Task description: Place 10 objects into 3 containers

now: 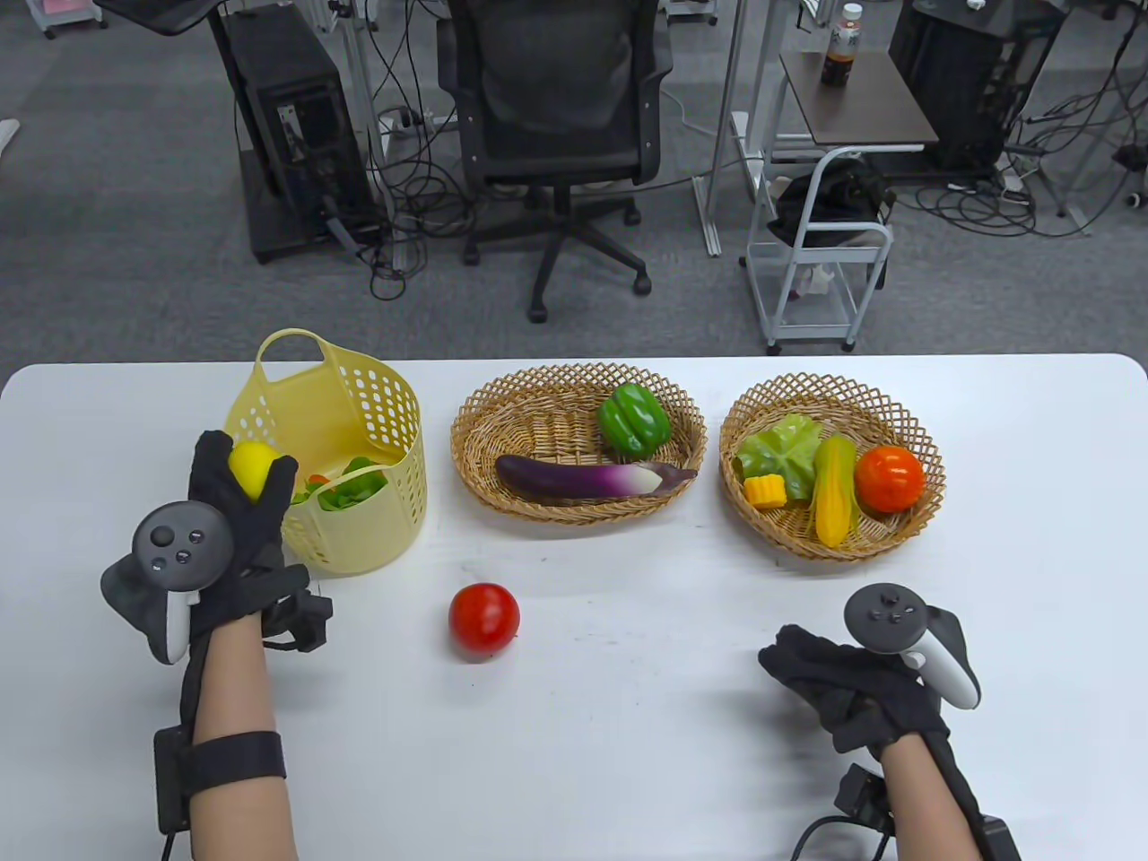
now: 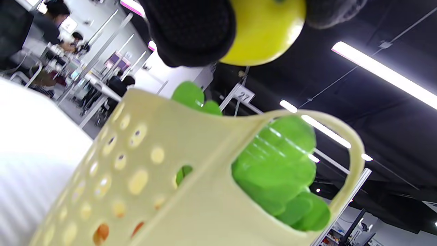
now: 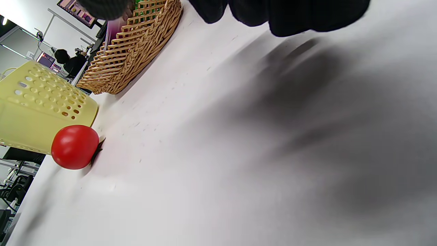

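Even, bright overhead light fills the table view, which is sharp throughout; my hands cast only faint, soft shadows on the white table (image 1: 628,646), and the red tomato (image 1: 484,621) carries a small highlight. In my left wrist view, ceiling strip lights (image 2: 382,73) glare against a dark ceiling, the table left of the yellow basket (image 2: 191,191) is blown out white, and the basket looks soft. In my right wrist view, a broad blurred shadow spreads beneath my fingers (image 3: 307,13), which are out of focus
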Available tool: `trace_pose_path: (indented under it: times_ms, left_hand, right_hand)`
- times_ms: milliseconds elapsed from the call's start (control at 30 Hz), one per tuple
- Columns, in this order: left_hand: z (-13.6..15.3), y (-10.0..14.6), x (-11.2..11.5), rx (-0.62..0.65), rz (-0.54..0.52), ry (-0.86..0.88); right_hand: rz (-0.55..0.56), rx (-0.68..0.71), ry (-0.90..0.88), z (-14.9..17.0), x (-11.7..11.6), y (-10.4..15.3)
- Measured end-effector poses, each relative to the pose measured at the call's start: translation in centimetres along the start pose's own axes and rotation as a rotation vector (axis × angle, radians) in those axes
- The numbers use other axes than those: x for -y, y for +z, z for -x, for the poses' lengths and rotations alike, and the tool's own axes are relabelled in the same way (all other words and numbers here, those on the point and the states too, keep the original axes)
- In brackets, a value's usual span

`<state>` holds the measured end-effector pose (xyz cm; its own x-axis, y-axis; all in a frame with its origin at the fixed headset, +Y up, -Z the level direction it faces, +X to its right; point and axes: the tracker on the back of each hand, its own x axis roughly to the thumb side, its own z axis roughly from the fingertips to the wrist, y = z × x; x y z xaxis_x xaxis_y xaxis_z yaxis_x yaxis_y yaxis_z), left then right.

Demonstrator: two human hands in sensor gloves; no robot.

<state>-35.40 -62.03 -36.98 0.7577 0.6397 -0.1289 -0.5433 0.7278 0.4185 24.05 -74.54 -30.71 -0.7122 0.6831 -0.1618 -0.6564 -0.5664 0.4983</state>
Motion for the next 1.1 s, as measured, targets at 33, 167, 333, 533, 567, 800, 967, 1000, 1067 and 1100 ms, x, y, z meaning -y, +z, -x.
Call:
trace_pose_path:
  times_ms: [33,167,333,533,567,800,967,1000,1067,1100]
  left_hand:
    - [0.1,-0.2,0.1,-0.015,0.01,0.002]
    - [0.3,-1.0,0.8,-0.03,0.028,-0.044]
    - [0.5,-1.3,1.7,-0.023,0.05,-0.097]
    - [0.4,-1.1,2.3,0.006,0.056,-0.143]
    - [0.4,-1.0,2.3,0.013,0.056,-0.143]
    - [0.1,-0.1,1.7,0.062,0.034,-0.125]
    - [-1.7,1.7,1.1,0.186,0.018,-0.139]
    - [-2.0,2.1,1.1,0.209,0.024,-0.135]
    - [-3.1,3.4,1.3,0.279,0.043,-0.106]
    - [-3.5,4.0,1.4,0.307,0.044,-0.106]
  right_hand:
    - [-0.004,0.001,-0.004,0.0,0.0,0.0]
    - [-0.002,-0.004,-0.008,0.0,0.0,0.1]
    - [-0.024,0.023,-0.038,0.0,0.0,0.0]
    - [-0.028,0.022,-0.038,0.1,0.0,0.0]
    - [-0.029,0.023,-0.037,0.1,0.0,0.0]
    - [-0.029,0.034,-0.034,0.0,0.0,0.0]
    - [-0.028,0.043,-0.033,-0.1,0.0,0.0]
    - [-0.028,0.045,-0.032,-0.1,0.0,0.0]
    - [-0.029,0.051,-0.031,-0.2,0.0,0.0]
    - [-0.029,0.054,-0.031,-0.2,0.0,0.0]
